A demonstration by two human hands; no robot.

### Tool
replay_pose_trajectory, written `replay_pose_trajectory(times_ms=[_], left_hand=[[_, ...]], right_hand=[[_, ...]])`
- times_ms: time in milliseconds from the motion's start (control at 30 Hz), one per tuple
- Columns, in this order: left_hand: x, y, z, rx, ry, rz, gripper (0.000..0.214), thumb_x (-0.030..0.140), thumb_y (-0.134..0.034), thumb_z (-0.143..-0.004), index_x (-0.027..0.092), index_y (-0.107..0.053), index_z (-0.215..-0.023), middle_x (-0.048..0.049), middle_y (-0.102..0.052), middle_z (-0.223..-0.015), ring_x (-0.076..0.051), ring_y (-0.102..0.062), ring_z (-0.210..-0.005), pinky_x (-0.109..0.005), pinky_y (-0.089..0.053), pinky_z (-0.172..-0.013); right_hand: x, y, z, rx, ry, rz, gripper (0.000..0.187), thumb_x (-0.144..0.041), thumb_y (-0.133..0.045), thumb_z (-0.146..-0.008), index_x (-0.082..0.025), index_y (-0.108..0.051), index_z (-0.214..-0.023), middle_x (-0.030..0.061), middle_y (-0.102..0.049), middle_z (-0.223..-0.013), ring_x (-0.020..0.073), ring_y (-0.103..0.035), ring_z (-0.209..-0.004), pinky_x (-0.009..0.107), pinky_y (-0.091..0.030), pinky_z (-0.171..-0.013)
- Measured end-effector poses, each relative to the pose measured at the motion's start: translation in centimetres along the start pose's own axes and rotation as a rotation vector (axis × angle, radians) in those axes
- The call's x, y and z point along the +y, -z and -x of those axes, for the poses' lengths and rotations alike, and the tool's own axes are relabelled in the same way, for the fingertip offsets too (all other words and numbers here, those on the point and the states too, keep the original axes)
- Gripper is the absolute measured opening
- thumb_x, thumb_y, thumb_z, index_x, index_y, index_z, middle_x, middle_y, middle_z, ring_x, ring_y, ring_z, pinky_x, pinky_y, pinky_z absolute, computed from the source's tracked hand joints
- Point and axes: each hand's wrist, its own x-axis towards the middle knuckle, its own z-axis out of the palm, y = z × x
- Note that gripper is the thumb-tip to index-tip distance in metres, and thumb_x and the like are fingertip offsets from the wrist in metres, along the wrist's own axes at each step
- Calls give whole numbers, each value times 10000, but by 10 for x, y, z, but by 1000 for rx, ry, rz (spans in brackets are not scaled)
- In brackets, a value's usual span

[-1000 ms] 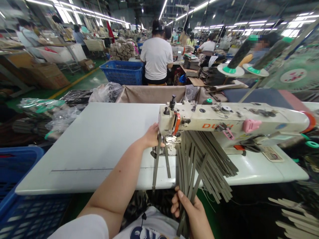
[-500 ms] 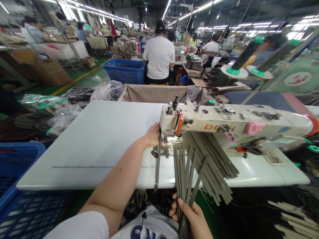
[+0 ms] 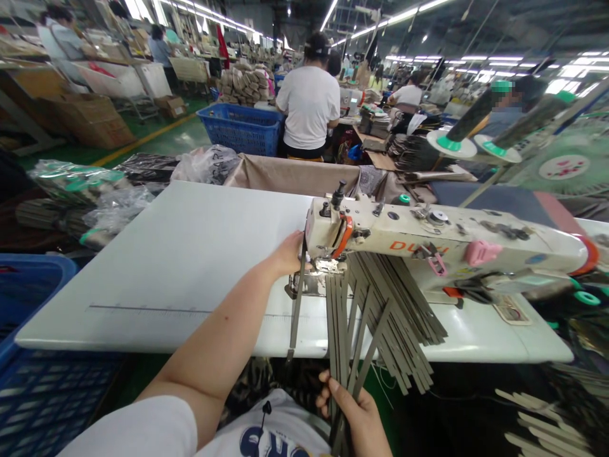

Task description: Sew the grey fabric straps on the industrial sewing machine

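Down at the bottom edge, a bunch of grey strips [image 3: 343, 330] runs from the table's near edge into the right hand [image 3: 354, 412], whose grip is closed around their lower ends, thumb laid across the front. Above that grip the strips rise to the sewing machine [image 3: 428, 238] and fan out to its right in a loose pile on the white table [image 3: 190, 254]. Just left of the bunch, 1 single strip [image 3: 295, 304] hangs from the needle area over the table edge. At its top the left hand [image 3: 288, 254] rests against the machine head, fingers hidden behind it, so I cannot tell whether that grip pinches the strip or only touches it. Farther left of both grips stands a blue crate [image 3: 42, 393]. Well beyond the machine, a person in a white shirt [image 3: 309, 105] sits facing away, near a blue basket [image 3: 240, 130].
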Motion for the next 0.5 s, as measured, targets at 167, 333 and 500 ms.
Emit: replay_pose_trajectory(times_ms=[167,333,500], left_hand=[[2,0,0,44,27,-73,567,140,-886,-630,127,-755,-1181,-154,-766,-1255,-418,-718,-1219,-583,-574,-1158],[1,5,1,-25,33,-4,641,183,-902,-638,121,-750,-1258,-144,-778,-1265,-395,-717,-1222,-564,-578,-1160],[0,31,8,-100,65,165,760,400,-937,-724,138,-705,-1398,-155,-768,-1394,-362,-707,-1315,-526,-532,-1234]], right_hand=[[-1,-2,1,11,14,-5,620,-665,-1128,-638,-158,-945,-944,74,-779,-722,208,-668,-668,279,-545,-668],[4,2,-1,51,67,10,620,-674,-1120,-642,-160,-924,-928,71,-774,-700,229,-660,-657,307,-540,-655],[4,0,0,89,109,13,623,-686,-1124,-629,-184,-866,-892,59,-776,-690,236,-682,-647,314,-547,-652]])
